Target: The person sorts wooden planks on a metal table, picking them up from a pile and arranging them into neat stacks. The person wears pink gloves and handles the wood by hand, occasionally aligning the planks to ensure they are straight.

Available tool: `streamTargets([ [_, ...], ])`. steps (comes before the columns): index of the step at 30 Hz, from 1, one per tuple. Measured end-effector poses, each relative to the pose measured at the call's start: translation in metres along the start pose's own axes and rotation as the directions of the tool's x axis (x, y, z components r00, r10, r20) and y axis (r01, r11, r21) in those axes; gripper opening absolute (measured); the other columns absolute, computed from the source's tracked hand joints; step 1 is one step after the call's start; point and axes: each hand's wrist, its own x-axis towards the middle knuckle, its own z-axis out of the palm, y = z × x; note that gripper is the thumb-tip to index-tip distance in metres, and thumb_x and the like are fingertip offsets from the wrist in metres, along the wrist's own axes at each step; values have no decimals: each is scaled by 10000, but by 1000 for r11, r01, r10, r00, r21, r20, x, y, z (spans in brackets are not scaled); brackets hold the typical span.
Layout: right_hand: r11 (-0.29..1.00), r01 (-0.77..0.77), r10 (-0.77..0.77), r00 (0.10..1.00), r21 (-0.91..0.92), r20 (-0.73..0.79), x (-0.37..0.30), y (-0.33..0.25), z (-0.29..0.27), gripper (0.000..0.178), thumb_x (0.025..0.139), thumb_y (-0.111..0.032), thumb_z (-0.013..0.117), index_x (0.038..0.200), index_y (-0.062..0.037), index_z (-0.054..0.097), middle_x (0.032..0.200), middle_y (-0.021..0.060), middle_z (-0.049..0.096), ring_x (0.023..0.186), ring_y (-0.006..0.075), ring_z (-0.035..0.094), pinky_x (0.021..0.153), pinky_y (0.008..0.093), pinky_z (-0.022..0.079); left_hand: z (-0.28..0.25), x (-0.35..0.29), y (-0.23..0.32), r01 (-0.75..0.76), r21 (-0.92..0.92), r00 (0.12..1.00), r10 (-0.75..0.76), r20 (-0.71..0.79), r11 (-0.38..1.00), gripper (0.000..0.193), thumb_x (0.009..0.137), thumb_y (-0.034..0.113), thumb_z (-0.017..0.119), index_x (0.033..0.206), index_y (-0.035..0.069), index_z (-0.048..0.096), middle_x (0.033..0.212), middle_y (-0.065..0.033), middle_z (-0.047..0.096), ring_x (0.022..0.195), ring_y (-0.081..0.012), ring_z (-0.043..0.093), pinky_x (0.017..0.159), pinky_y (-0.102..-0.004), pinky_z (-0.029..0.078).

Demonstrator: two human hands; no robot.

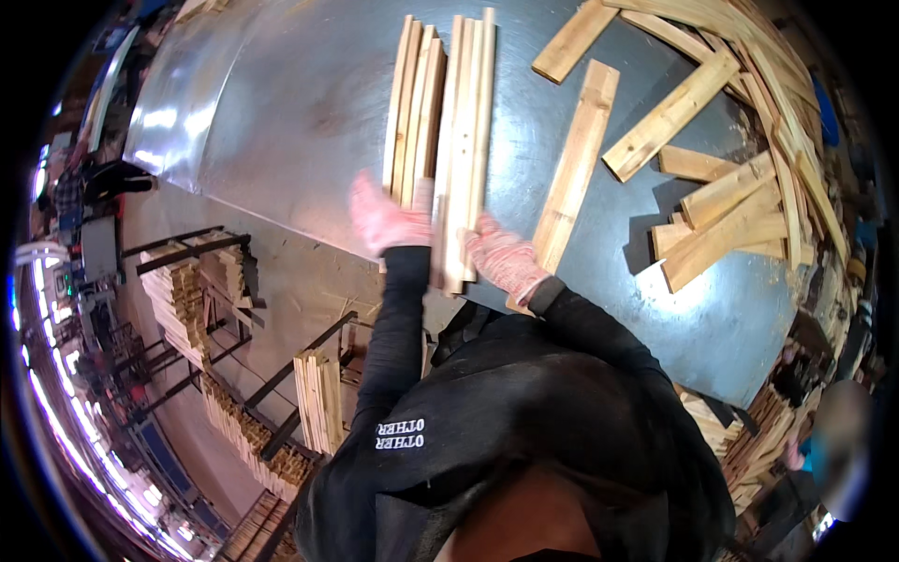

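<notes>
Two groups of narrow wooden boards stand on edge side by side on a grey metal table (281, 122), their near ends toward me. My left hand (389, 217), in a pinkish knit glove, is wrapped over the near part of the left group of boards (413, 112), thumb on its outer side. The right group of boards (464, 122) lies against it with a narrow gap. My right hand (506, 255), gloved alike, holds the right side of that group near its close end; its fingertips are partly hidden. A loose flat board (578, 159) lies just beyond my right hand.
Several loose boards (670, 112) lie scattered at the table's right, beside a heap of boards (791, 140) along its edge. Left of me, stacked boards (178, 304) and a bundle (318, 398) rest on dark metal racks (281, 375). Another person (833, 440) is at the lower right.
</notes>
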Motion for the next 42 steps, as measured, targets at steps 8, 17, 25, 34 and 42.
streamTargets([
  [8, 970, 189, -177, 980, -154, 90, 26, -42, -30, 749, 936, -467, 448, 1454, 46, 277, 1400, 275, 436, 1216, 380, 511, 1044, 459, 382, -16, 43, -72, 387, 141, 698, -389, 602, 911, 527, 924, 467, 576, 1198, 16, 579, 1100, -205, 660, 1041, -383, 613, 919, -432, 456],
  [17, 879, -405, 470, 643, 253, -604, 25, 66, -82, 1109, 692, -320, 783, 1516, -9, 110, 1525, 281, 214, 1381, 433, 295, 1106, 461, 322, 24, -86, 52, 289, -659, 735, 280, 618, 695, 767, 830, 235, 733, 1433, -40, 349, 1414, -263, 442, 1283, -337, 478, 1051, -377, 407],
  [25, -462, 280, -48, 939, 841, -339, -13, 82, -124, 483, 886, -193, 571, 1289, 52, 467, 1055, 172, 614, 896, 287, 644, 830, 371, 560, 20, -102, 123, 797, -487, 292, 478, 829, 358, 753, 845, 310, 719, 1437, 12, 361, 1157, -123, 618, 998, -206, 615, 858, -321, 506],
  [34, -30, 508, -169, 846, 861, -505, 27, 143, -128, 568, 984, -391, 514, 1374, 12, 423, 799, 52, 596, 683, 175, 587, 639, 331, 521, -32, -80, 169, 367, -526, 472, 334, 816, 767, 621, 847, 292, 734, 1304, -51, 491, 1005, -108, 645, 907, -177, 622, 833, -310, 509],
  [42, -520, 104, -481, 785, 848, -391, 27, 103, -164, 793, 899, -523, 585, 1418, 35, 366, 857, 46, 594, 654, 136, 522, 652, 290, 451, -31, -104, 172, 573, -455, 378, 273, 885, 682, 1023, 738, 325, 808, 1489, -12, 201, 1312, -212, 492, 1189, -256, 514, 993, -365, 429],
])
